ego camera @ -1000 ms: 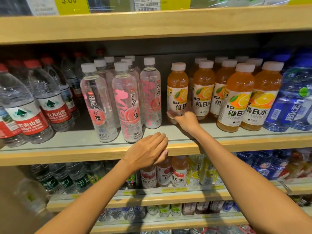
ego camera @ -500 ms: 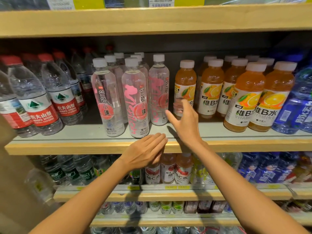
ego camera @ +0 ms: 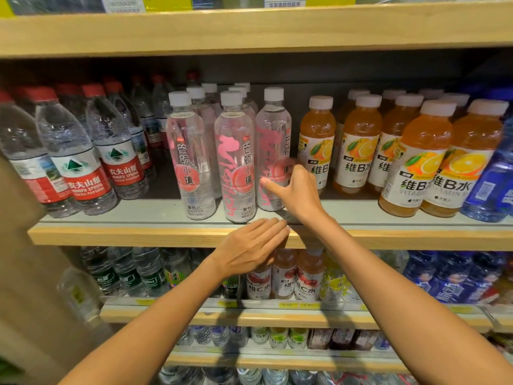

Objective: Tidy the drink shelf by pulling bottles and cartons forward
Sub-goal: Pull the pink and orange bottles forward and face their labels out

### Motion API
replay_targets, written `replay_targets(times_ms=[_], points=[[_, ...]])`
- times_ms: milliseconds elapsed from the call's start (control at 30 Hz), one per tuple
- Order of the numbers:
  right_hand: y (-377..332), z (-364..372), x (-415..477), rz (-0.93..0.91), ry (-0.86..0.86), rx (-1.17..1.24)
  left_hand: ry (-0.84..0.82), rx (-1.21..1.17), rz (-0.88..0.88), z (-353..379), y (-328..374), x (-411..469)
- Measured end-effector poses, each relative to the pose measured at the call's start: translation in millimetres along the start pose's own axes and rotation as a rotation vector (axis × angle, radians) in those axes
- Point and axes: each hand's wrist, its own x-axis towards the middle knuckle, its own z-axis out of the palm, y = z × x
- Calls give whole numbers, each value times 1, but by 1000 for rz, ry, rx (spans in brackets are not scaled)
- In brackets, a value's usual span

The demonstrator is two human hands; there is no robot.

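Note:
On the middle shelf (ego camera: 138,234) stand clear bottles with pink labels; the rightmost of them (ego camera: 273,129) stands slightly behind its two neighbours (ego camera: 234,151). My right hand (ego camera: 297,193) wraps the lower part of that rightmost bottle, thumb across its front and fingers round its right side. My left hand (ego camera: 249,248) lies flat on the shelf's wooden front edge, fingers straight and holding nothing. Just right of my right hand, an orange vitamin drink (ego camera: 316,140) stands set back from the edge.
Red-label water bottles (ego camera: 83,162) fill the shelf's left side. More orange drinks (ego camera: 416,162) and blue bottles (ego camera: 488,184) stand on the right, close to the edge. A wooden shelf (ego camera: 249,31) hangs above. The lower shelves hold small bottles (ego camera: 283,276).
My right hand left the base of the set-back orange drink, swung left and closed around the rightmost pink-label bottle. My left hand stayed on the shelf edge.

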Motion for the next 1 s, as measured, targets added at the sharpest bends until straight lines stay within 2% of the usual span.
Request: replay_targets(times_ms=[233, 1000], points=[[-4, -9, -12, -27, -36, 60, 74, -84, -2, 5, 19, 25], [-16, -5, -18, -21, 1, 24, -12, -172, -91, 12, 23, 24]])
